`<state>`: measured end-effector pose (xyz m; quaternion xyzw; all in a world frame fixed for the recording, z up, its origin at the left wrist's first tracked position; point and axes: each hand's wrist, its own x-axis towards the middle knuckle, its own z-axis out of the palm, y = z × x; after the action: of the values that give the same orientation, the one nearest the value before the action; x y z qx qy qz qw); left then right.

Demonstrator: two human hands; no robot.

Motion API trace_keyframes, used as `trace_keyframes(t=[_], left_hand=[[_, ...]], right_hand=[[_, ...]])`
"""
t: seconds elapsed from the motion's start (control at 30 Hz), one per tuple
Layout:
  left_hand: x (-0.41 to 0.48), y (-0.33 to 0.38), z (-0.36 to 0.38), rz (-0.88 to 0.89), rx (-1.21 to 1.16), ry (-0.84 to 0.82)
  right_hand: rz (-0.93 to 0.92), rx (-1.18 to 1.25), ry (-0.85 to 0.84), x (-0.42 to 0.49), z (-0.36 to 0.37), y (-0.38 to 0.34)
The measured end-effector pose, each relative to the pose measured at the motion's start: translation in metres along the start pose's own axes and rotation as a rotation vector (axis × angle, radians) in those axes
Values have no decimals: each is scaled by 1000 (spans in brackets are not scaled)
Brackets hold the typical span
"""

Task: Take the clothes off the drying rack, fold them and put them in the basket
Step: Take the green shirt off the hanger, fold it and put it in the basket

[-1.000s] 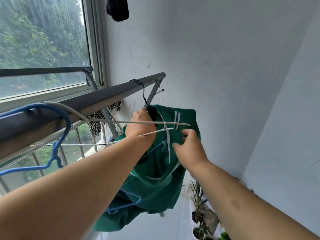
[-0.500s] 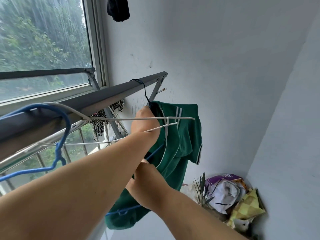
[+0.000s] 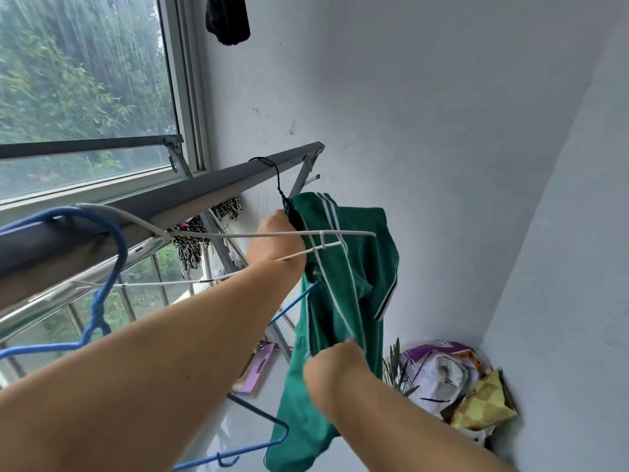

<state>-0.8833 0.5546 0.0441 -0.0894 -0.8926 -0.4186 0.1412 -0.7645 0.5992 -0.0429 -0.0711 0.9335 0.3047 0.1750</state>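
Left hand (image 3: pixel 275 245) is reaching up to the collar of the green shirt (image 3: pixel 354 277), right where the dark hook (image 3: pixel 276 177) is looping over the top bar of the drying rack (image 3: pixel 211 195). It's showing only its back. The fingers are curling out of sight, apparently gripping the shirt at the hook base, probably to steady it for unhooking.

Right hand (image 3: pixel 335 367) is lower down, fingers bunching the shirt's mid-body fabric and pulling it toward the camera. My read: it's gathering the slack so the hem isn't dragging or snagging.

The shirt is hanging at the rack's far end, near the wall, not off yet. A blue wire hanger (image 3: pixel 258 446) is poking out beside its lower edge; can't tell whether it's caught in the cloth.

An empty white hanger (image 3: pixel 231 236) is crossing in front of the left hand, a snag risk on the way down. Another blue hanger (image 3: pixel 97 306) is hooked on the near end of the bar.

A striped cloth (image 3: pixel 189 243) and a dark garment (image 3: pixel 228 18) above are waiting to come down too. Bags (image 3: pixel 442 373) are sitting in the floor corner. No basket in view; folding not started.
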Motion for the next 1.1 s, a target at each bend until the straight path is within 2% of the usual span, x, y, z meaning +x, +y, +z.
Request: trace_keyframes(t=[0.03,0.1,0.2,0.33,0.47,0.67,0.73,0.87,1.1], left_hand=[[0,-1,1,2,31,0],[0,-5,4,-4,119,17],[3,-11,9,-8,365,66],[0,-20,19,103,574,41],[-12,-33,23,344,700,75],[-17,-62,19,722,781,3],[-15,-67,23,752,676,-56],[-20,-67,29,711,663,-157],[-35,-61,53,696,717,-340]], right_hand=[[56,13,-2,-1,7,8],[240,201,44,-3,19,25],[465,361,135,-9,20,46],[569,422,143,-10,7,62],[574,422,140,-9,5,70],[590,517,74,-5,17,72],[554,525,36,-2,22,71],[435,550,-21,1,38,67],[346,726,85,-21,76,68]])
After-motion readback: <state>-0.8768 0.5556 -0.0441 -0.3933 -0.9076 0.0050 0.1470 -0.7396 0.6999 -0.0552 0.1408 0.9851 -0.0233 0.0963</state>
